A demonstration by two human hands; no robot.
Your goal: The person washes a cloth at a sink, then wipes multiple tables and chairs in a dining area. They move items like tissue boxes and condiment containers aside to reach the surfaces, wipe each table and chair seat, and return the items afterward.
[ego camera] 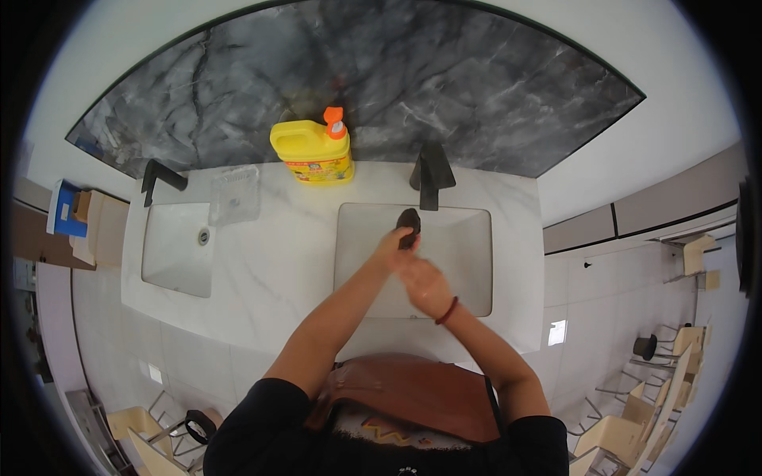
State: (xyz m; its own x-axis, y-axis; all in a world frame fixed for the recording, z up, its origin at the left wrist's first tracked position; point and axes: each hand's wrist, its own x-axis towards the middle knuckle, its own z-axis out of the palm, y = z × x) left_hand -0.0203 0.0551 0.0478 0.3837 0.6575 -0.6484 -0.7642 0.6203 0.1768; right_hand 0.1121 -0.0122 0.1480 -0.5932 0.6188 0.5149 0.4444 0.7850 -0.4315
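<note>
Over the right-hand sink (458, 262), my left hand (397, 244) grips a dark brown lump-like object (409, 225), its exact kind unclear. The object points up towards the black faucet (433, 175), just short of the spout. My right hand (421, 284), with a dark red band at the wrist, is beside the left hand and slightly nearer to me. Motion blurs its fingers, so I cannot tell whether they touch the left hand or hold anything. Water from the spout cannot be made out.
A yellow jug with an orange pump (315, 152) stands on the white marbled counter (274, 256) against the dark backsplash. Leftward are a clear plastic tray (236, 193), a second sink (177, 250) and another black faucet (162, 178). A brown apron (411, 392) meets the counter's front; chairs (613, 434) stand behind right.
</note>
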